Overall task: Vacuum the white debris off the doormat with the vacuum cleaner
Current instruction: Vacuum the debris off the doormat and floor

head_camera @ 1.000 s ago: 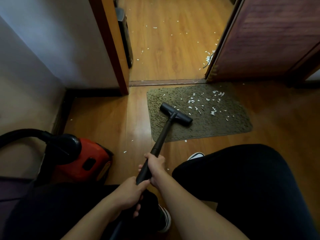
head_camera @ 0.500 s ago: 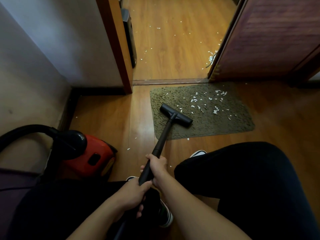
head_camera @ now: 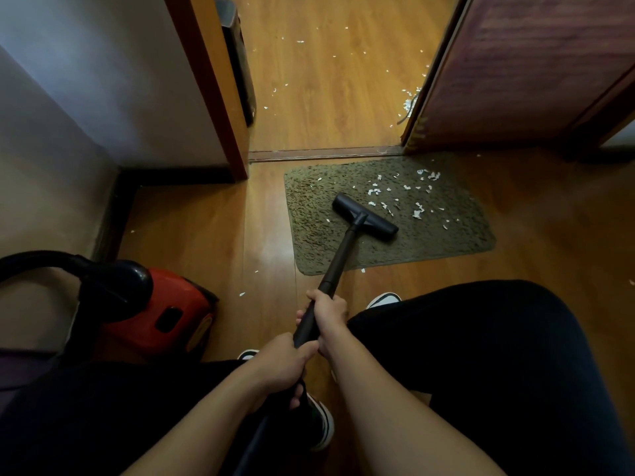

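Note:
An olive-green doormat [head_camera: 309,214] lies on the wood floor before a doorway. White debris [head_camera: 417,213] is scattered over its far right half. The black vacuum nozzle [head_camera: 365,217] rests on the mat's middle, just left of the scraps. Its black wand [head_camera: 338,266] runs back toward me. My right hand [head_camera: 329,312] grips the wand higher up, and my left hand [head_camera: 283,367] grips it lower, closer to my body. The red vacuum body [head_camera: 161,314] sits on the floor at my left with its black hose [head_camera: 41,259] arching over it.
More white scraps [head_camera: 409,103] lie on the floor beyond the threshold, beside a dark wooden door [head_camera: 532,70] at right. An orange door frame [head_camera: 209,87] and grey wall stand at left. My black-clad knees and white-soled shoes [head_camera: 383,300] fill the foreground.
The nozzle has slid a little forward and right across the mat toward the scraps. Fewer scraps lie on the mat's left part. Both hands keep their hold on the wand.

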A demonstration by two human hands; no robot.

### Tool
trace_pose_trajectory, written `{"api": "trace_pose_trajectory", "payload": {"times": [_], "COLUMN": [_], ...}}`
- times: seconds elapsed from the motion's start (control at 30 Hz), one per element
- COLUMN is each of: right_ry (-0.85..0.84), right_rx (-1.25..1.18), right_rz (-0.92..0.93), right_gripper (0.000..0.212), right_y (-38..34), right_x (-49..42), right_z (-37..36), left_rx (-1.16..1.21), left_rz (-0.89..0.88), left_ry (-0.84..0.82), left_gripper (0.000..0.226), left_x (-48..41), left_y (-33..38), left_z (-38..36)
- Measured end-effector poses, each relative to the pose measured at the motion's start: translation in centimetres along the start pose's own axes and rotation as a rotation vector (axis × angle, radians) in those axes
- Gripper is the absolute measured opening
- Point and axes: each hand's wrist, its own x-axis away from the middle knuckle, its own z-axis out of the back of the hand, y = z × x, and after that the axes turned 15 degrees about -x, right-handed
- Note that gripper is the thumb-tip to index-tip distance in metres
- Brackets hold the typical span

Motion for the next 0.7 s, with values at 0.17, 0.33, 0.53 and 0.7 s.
{"api": "trace_pose_trajectory", "payload": {"times": [0.17, 0.33, 0.53, 0.7], "right_ry": [0.002, -0.042, -0.116, -0.11], "right_rx": [0.028, 0.054, 0.074, 0.068], "right_rz": [-0.029, -0.063, -0.086, -0.064], "right_gripper": [0.026, 0.024, 0.03, 0.019], "right_y": [1.2, 3.1, 4.7, 3.9], "right_x": [1.8, 4.1, 5.6, 4.8], "right_z": [0.8, 0.5, -1.2, -2.6], "left_rx": [-0.004, -0.009, 0.008, 0.023], "left_rz": [0.014, 0.023, 0.047, 0.048], "left_ry": [-0.019, 0.002, 0.074, 0.099], "left_gripper": [0.025, 0.022, 0.02, 0.017], "left_x": [1.6, 3.9, 6.0, 5.0], "left_y": [-1.3, -3.3, -4.7, -3.9], "left_z": [-0.5, -0.3, 0.3, 1.2]}}
